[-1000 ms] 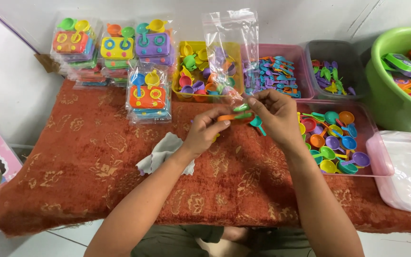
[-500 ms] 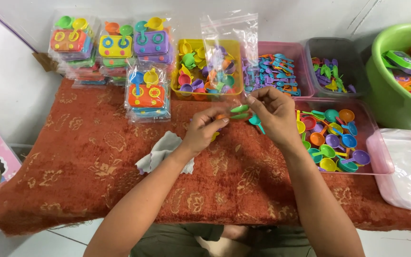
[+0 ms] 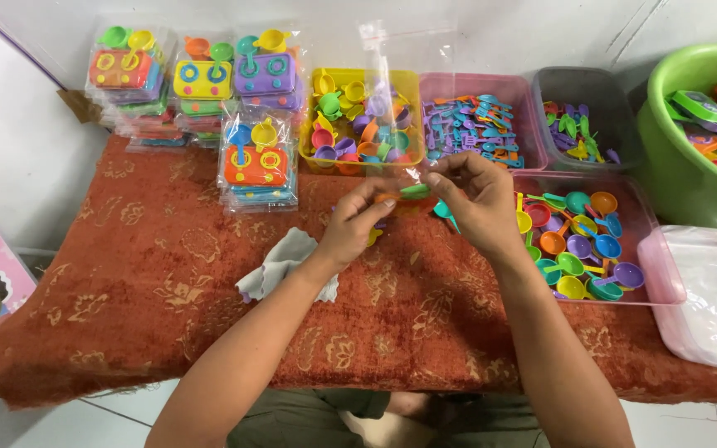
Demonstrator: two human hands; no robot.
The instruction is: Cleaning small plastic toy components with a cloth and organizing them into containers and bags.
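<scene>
Left hand (image 3: 354,226) and right hand (image 3: 476,199) both pinch a clear plastic zip bag (image 3: 404,99) holding small orange and green plastic toy pieces (image 3: 404,197), above the bench's (image 3: 168,290) rear-middle, before the yellow plastic tub (image 3: 309,162).

I see open counter (image 3: 151,274) along the whole front edge and the left half, broken only by a crumpled grey cloth (image 3: 280,265) near the middle. The back edge is blocked: stacked toy packs (image 3: 255,162) at the back left, then the yellow bin (image 3: 358,120) and pink bin (image 3: 475,124). The pink tray (image 3: 591,236) and clear box (image 3: 707,299) close off the right edge.
</scene>
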